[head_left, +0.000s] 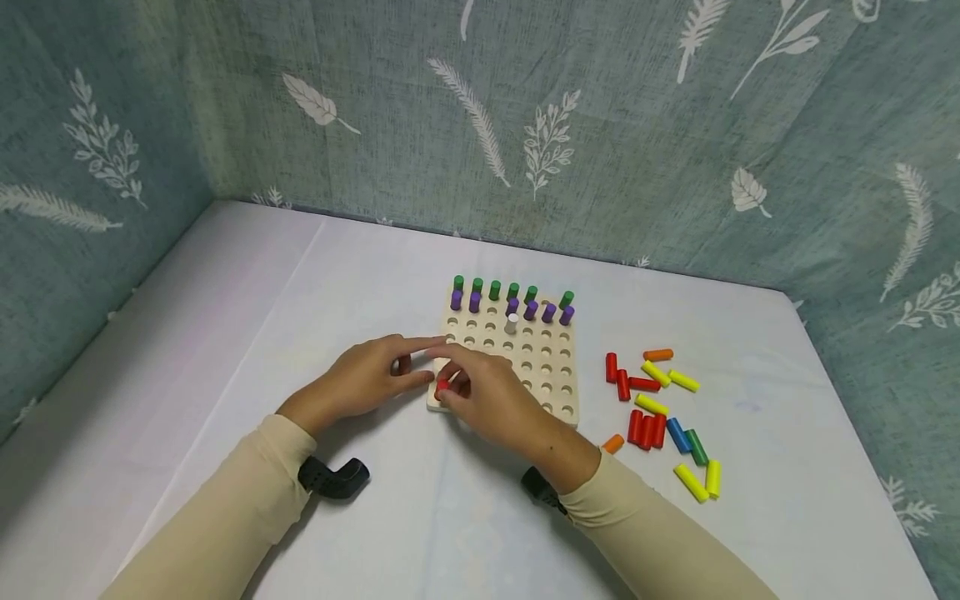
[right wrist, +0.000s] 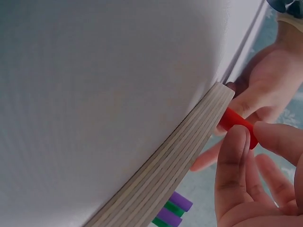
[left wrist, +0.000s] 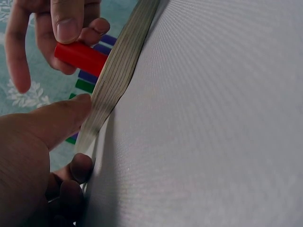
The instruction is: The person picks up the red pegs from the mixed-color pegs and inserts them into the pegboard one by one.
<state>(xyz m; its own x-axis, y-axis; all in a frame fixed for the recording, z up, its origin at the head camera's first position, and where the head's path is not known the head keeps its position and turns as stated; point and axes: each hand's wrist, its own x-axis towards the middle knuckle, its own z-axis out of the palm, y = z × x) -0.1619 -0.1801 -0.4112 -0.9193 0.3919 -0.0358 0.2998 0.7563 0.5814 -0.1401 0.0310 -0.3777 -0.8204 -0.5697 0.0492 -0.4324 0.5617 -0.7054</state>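
Note:
A pale wooden pegboard lies on the table, with rows of round holes. At its near left corner, my right hand pinches a red peg between thumb and fingers. The peg's lower end meets the board's top; how deep it sits is hidden by the board's edge. My left hand lies at the board's left side, thumb and index finger extended and touching it. Green pegs stand along the far row, purple pegs in the row before them, and one white peg stands nearer.
Loose pegs lie right of the board: several red pegs, several yellow pegs, a blue peg, a green peg and orange pegs. A leaf-patterned cloth hangs behind the white table.

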